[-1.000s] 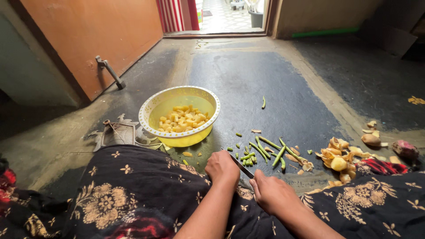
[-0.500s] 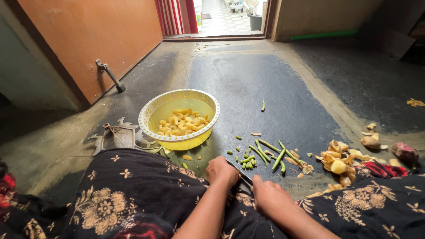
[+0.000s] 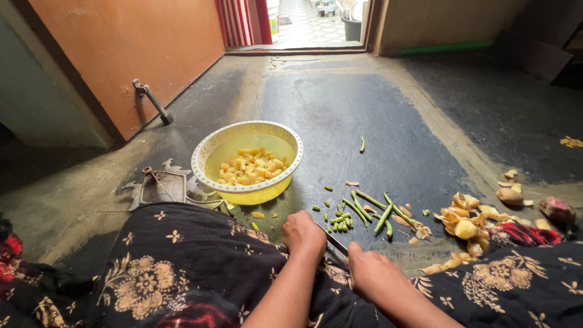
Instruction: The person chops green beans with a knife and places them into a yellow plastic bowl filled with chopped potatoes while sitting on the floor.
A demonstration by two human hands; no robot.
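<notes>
Steel shows between two hands low in the frame: a knife blade (image 3: 332,238), angled up over the dark floor (image 3: 340,121). The left hand (image 3: 305,234) is clenched against the blade, though what it pinches is hidden. The right hand (image 3: 371,272) is closed near the blade's lower end; I cannot tell what it grasps. Cutting well here likely means keeping fingertips tucked and pushing small pieces steadily. Just beyond lie roughly eight green beans (image 3: 363,208) plus cut bits. One yellow bowl (image 3: 209,155) holds potato cubes (image 3: 251,167). One heap of peelings (image 3: 464,218) sits right.
</notes>
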